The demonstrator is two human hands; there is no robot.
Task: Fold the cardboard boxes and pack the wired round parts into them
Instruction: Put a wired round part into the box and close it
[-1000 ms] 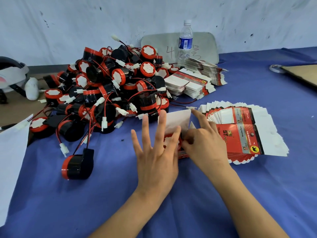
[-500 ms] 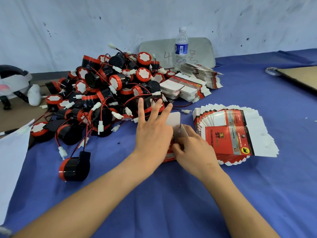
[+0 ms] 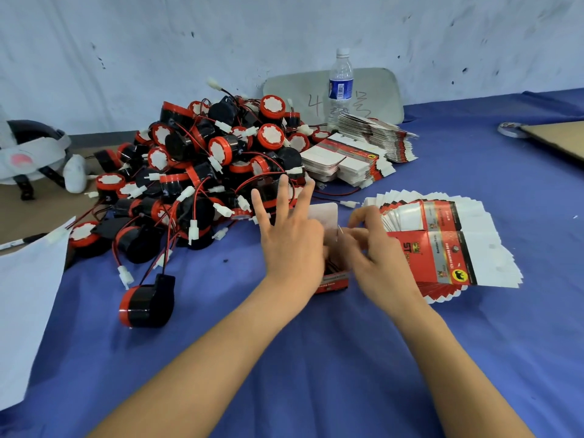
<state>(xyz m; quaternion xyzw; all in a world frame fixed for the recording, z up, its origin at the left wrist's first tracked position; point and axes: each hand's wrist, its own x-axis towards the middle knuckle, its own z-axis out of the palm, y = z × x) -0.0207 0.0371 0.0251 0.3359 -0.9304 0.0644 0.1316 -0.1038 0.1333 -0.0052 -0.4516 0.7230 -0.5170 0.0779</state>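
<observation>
A small red cardboard box (image 3: 332,282) stands on the blue cloth between my hands, its white flap (image 3: 325,212) raised. My left hand (image 3: 290,241) rests against the box's left side with its fingers spread and straight. My right hand (image 3: 379,257), blurred, has curled fingers pinching at a flap on the box's right side. Behind the box lies a big pile of black-and-red wired round parts (image 3: 205,172). One part (image 3: 145,303) lies alone nearer to me on the left. A fan of flat red-and-white boxes (image 3: 448,248) is spread beside my right hand.
More stacks of flat boxes (image 3: 347,162) and a water bottle (image 3: 340,86) stand behind the pile, in front of a grey board (image 3: 379,96). White paper (image 3: 25,295) covers the left edge, with a headset (image 3: 28,156) beyond it. A cardboard sheet (image 3: 556,140) and tape roll (image 3: 510,129) lie far right.
My left hand has slid forward along the box toward the pile. My right hand has moved up from the box's near side to its top flaps. The view has shifted slightly.
</observation>
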